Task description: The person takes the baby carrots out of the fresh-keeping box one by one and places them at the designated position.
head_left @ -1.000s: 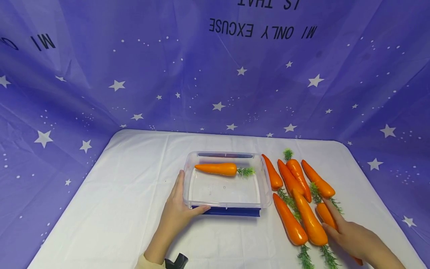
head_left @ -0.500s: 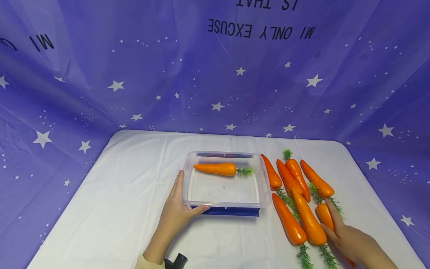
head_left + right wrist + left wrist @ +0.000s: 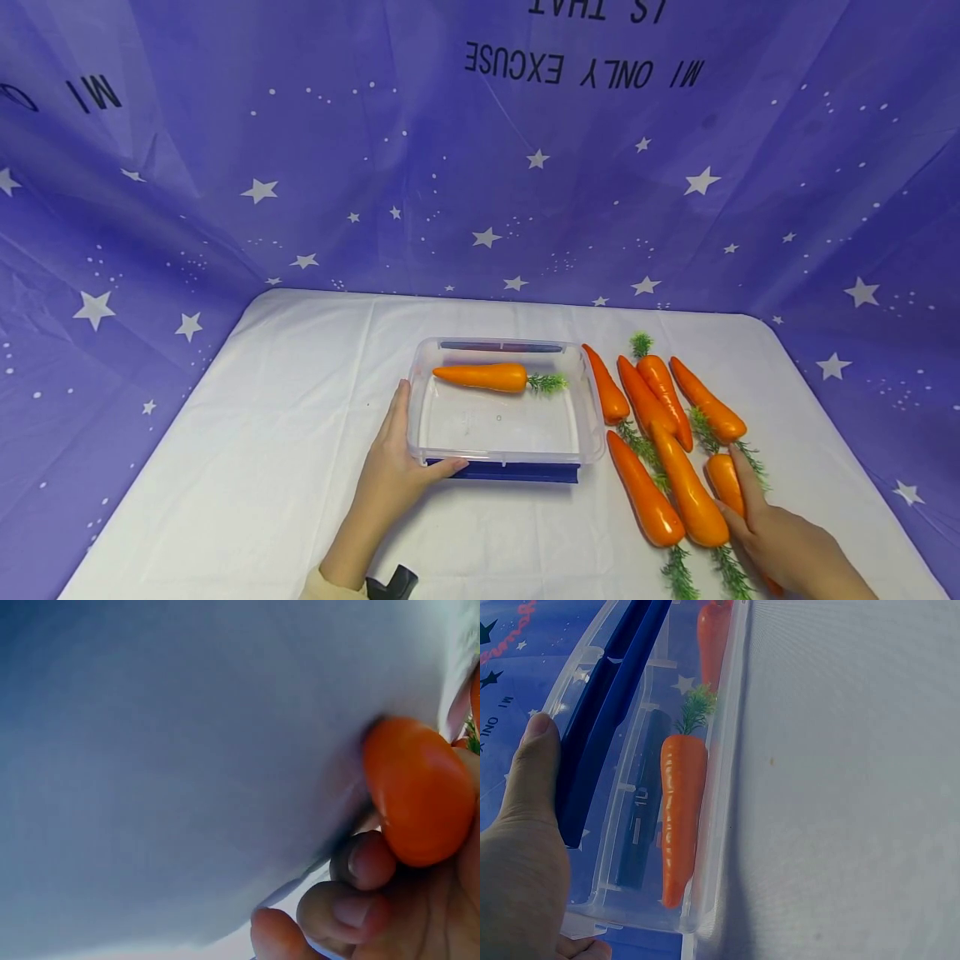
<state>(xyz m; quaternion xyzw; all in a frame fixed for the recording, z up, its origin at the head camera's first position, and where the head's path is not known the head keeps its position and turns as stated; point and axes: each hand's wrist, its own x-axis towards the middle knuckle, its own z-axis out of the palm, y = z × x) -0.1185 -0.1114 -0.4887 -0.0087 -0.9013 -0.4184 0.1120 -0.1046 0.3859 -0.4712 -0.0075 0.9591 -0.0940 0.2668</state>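
My left hand [image 3: 397, 467] grips the near left corner of a clear plastic storage box [image 3: 506, 457], thumb at the front by its blue latch [image 3: 517, 472] and fingers along the left side. Inside the box lies one orange carrot [image 3: 483, 377] with a green top. In the left wrist view, my thumb [image 3: 532, 765] presses beside the blue latch. On the right, my right hand [image 3: 783, 537] holds another carrot [image 3: 725, 479], which is partly hidden under the hand. The right wrist view shows that carrot [image 3: 420, 795] against the palm with fingers curled by it.
Several more carrots lie between the box and my right hand, including a long one [image 3: 690, 487] beside the hand and another [image 3: 708, 400] behind it. A white cloth [image 3: 262, 433] covers the table. A purple starry curtain [image 3: 420, 200] stands behind and at both sides.
My right hand has shifted slightly left, and the narrow end of its carrot has swung left with it. My left hand and the box stay in place.
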